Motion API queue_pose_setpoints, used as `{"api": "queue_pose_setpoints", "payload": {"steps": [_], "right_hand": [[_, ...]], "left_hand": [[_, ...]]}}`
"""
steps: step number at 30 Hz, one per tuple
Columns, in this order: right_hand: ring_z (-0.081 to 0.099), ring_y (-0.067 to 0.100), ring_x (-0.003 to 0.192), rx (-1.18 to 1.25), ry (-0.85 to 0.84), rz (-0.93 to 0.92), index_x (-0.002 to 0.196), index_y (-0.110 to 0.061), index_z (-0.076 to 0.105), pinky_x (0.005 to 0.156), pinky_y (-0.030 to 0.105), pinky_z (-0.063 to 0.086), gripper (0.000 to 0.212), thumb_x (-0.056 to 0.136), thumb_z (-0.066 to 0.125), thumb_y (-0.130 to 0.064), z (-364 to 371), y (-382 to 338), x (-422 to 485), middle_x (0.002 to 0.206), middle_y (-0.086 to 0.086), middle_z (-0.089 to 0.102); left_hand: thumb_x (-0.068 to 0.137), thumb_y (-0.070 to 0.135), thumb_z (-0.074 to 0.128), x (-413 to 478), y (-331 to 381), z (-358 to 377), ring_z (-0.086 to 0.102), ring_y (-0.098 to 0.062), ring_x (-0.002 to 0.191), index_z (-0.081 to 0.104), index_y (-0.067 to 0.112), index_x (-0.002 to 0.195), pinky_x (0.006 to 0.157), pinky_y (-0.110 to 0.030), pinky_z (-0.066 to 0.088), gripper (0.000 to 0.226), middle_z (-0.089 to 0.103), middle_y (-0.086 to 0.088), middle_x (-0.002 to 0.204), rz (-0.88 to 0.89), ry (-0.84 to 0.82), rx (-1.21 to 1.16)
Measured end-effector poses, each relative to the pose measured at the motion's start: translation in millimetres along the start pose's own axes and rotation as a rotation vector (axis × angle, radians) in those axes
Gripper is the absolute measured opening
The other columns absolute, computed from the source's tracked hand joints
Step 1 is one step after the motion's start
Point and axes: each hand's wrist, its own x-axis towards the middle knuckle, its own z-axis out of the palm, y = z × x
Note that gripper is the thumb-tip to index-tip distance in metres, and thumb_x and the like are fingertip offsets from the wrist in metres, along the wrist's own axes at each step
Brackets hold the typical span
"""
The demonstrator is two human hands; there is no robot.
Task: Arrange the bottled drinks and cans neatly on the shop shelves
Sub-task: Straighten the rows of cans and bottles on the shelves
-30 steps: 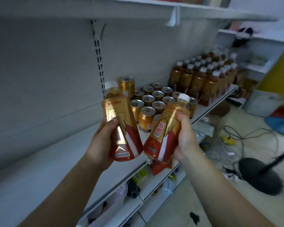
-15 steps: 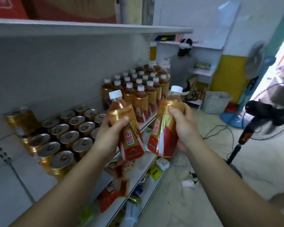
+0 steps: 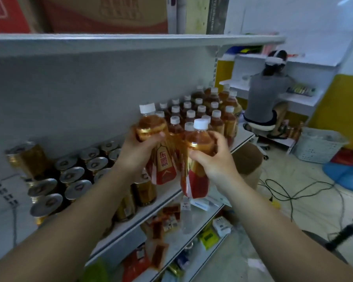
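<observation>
My left hand (image 3: 138, 152) grips an amber drink bottle (image 3: 163, 169) with a white cap and red-gold label, held upright over the middle shelf (image 3: 167, 195). My right hand (image 3: 214, 161) grips a second, matching bottle (image 3: 196, 180) just to its right, at the shelf's front edge. Directly behind them stands a packed group of the same bottles (image 3: 202, 115). Several gold cans (image 3: 73, 176) stand in rows on the shelf to the left, under my left forearm.
Cardboard boxes (image 3: 102, 15) sit on the top shelf. Lower shelves (image 3: 192, 222) hold mixed small packets. A person (image 3: 267, 98) sits at white shelving far right. A brown box (image 3: 249, 161), a white basket (image 3: 318, 145), cables and a fan stand (image 3: 342, 233) occupy the floor.
Both hands have carried their bottles rightward along the shelf and up to the front of the bottle group. My view has swung right, past the cans.
</observation>
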Motion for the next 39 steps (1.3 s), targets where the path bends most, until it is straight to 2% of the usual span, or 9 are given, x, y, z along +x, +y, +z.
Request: {"api": "queue_pose_setpoints", "payload": {"steps": [7, 12, 16, 18, 21, 24, 30, 36, 39], "right_hand": [[0.053, -0.003, 0.105, -0.076, -0.098, -0.047, 0.122, -0.059, 0.041, 0.084, 0.023, 0.043, 0.078, 0.058, 0.081, -0.039, 29.5, 32.6, 36.4, 0.110, -0.032, 0.054], [0.053, -0.012, 0.099, -0.120, -0.181, -0.079, 0.103, -0.072, 0.038, 0.075, 0.012, 0.042, 0.067, 0.055, 0.076, -0.045, 44.0, 51.0, 45.0, 0.110, -0.033, 0.052], [0.044, -0.028, 0.095, -0.134, -0.266, -0.134, 0.104, -0.071, 0.036, 0.069, -0.005, 0.034, 0.068, 0.062, 0.075, -0.034, 45.9, 58.7, 47.5, 0.103, -0.056, 0.040], [0.044, -0.028, 0.096, -0.134, -0.288, -0.133, 0.103, -0.076, 0.034, 0.071, -0.007, 0.033, 0.070, 0.064, 0.074, -0.034, 43.6, 61.4, 51.5, 0.104, -0.056, 0.040], [0.045, -0.022, 0.104, -0.198, -0.342, -0.132, 0.111, -0.077, 0.027, 0.079, -0.003, 0.033, 0.072, 0.061, 0.070, -0.050, 42.0, 64.8, 57.0, 0.112, -0.047, 0.047], [0.045, -0.001, 0.120, -0.298, -0.385, -0.141, 0.136, -0.055, 0.022, 0.093, 0.015, 0.034, 0.088, 0.059, 0.065, -0.060, 40.6, 72.5, 59.8, 0.133, -0.023, 0.047], [0.026, 0.001, 0.122, -0.500, -0.367, -0.280, 0.145, -0.043, 0.007, 0.092, 0.019, 0.027, 0.101, 0.068, 0.072, -0.055, 32.6, 78.8, 57.5, 0.123, -0.026, 0.020], [0.031, 0.004, 0.123, -0.497, -0.372, -0.298, 0.147, -0.037, 0.016, 0.094, 0.017, 0.028, 0.096, 0.073, 0.076, -0.045, 30.5, 78.1, 56.0, 0.127, -0.023, 0.024], [0.030, 0.003, 0.124, -0.499, -0.365, -0.295, 0.148, -0.034, 0.019, 0.095, 0.018, 0.027, 0.093, 0.074, 0.076, -0.042, 33.9, 76.6, 55.0, 0.128, -0.023, 0.025]], "left_hand": [[0.047, 0.046, 0.083, 84.9, -14.4, -17.4, 0.068, -0.017, 0.095, 0.053, 0.027, 0.119, 0.081, -0.045, 0.055, 0.081, 0.069, 0.002, 0.104, 0.033, 0.093, 0.080], [0.039, 0.053, 0.081, 125.3, -37.6, -33.9, 0.064, -0.005, 0.089, 0.052, 0.045, 0.099, 0.077, -0.034, 0.054, 0.066, 0.065, 0.015, 0.096, -0.028, 0.156, 0.259], [0.041, 0.042, 0.079, 143.2, -57.5, -38.6, 0.064, 0.002, 0.078, 0.061, 0.042, 0.085, 0.072, -0.029, 0.052, 0.047, 0.068, 0.018, 0.083, -0.026, 0.151, 0.405], [0.044, 0.033, 0.079, 151.2, -68.8, -40.0, 0.066, -0.007, 0.085, 0.062, 0.033, 0.092, 0.078, -0.032, 0.053, 0.051, 0.069, 0.011, 0.090, -0.034, 0.148, 0.460], [0.054, 0.022, 0.083, 158.8, -86.6, -43.4, 0.064, -0.015, 0.097, 0.058, 0.019, 0.111, 0.084, -0.032, 0.051, 0.063, 0.067, 0.004, 0.102, -0.047, 0.131, 0.516], [0.064, 0.015, 0.081, 164.9, -96.9, -49.5, 0.061, -0.017, 0.099, 0.052, 0.026, 0.113, 0.088, -0.036, 0.048, 0.057, 0.064, 0.007, 0.103, -0.047, 0.209, 0.527], [0.058, 0.027, 0.077, 184.0, -95.5, -53.3, 0.059, -0.029, 0.105, 0.053, 0.016, 0.120, 0.092, -0.045, 0.049, 0.068, 0.061, -0.013, 0.116, -0.074, 0.250, 0.696], [0.069, 0.017, 0.079, 190.1, -102.6, -58.5, 0.056, -0.028, 0.108, 0.050, 0.014, 0.125, 0.089, -0.037, 0.046, 0.063, 0.056, -0.012, 0.122, -0.023, 0.310, 0.715], [0.069, 0.025, 0.079, 186.7, -96.7, -62.2, 0.054, -0.030, 0.112, 0.046, 0.016, 0.131, 0.094, -0.044, 0.046, 0.071, 0.055, -0.013, 0.125, -0.040, 0.251, 0.803]]}}
